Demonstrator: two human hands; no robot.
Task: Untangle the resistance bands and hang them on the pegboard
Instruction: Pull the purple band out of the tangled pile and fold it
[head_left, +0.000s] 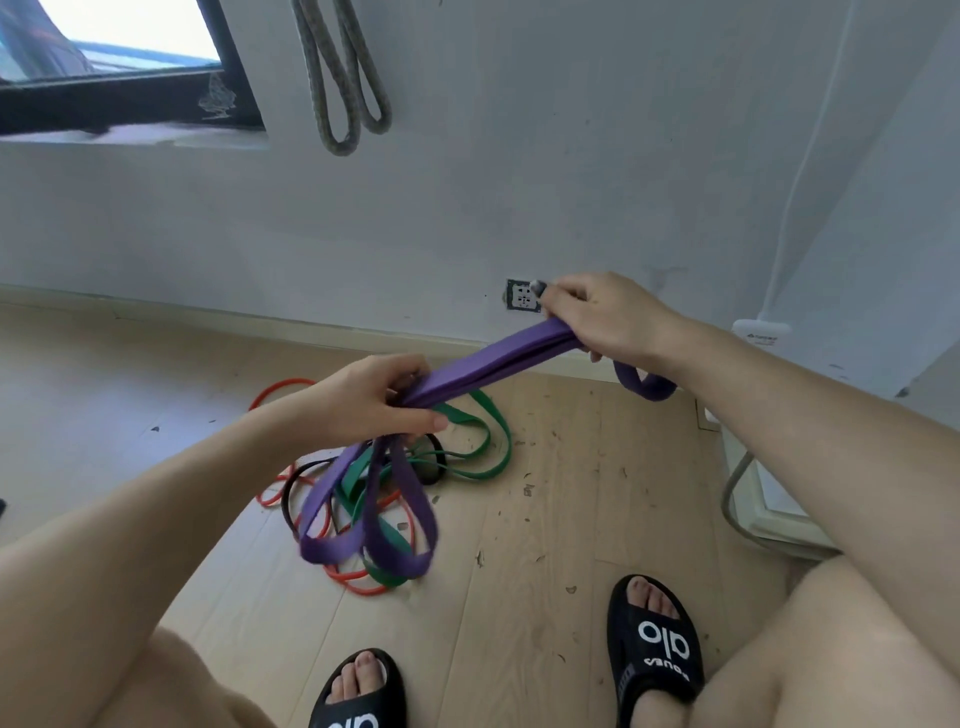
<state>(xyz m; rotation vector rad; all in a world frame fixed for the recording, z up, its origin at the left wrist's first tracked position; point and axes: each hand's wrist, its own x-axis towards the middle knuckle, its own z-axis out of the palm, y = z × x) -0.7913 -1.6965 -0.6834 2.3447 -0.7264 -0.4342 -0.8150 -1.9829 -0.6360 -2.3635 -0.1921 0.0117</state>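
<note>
A wide purple band (498, 361) is folded into several layers and stretched between my hands above the floor. My left hand (374, 402) grips it at the lower left, and loops of the purple band hang down below this hand. My right hand (602, 314) grips the upper right end, with a short purple loop sticking out behind the wrist. On the wooden floor beneath lie a green band (480, 434), a thin red band (283, 387) and a black band (291, 493), tangled together. No pegboard is in view.
A grey band (343, 78) hangs in two loops on the white wall at the top. A wall socket (522, 296) sits low on the wall. A white appliance with a grey hose (732, 483) stands at the right. My feet in black slippers (654, 644) stand on the floor.
</note>
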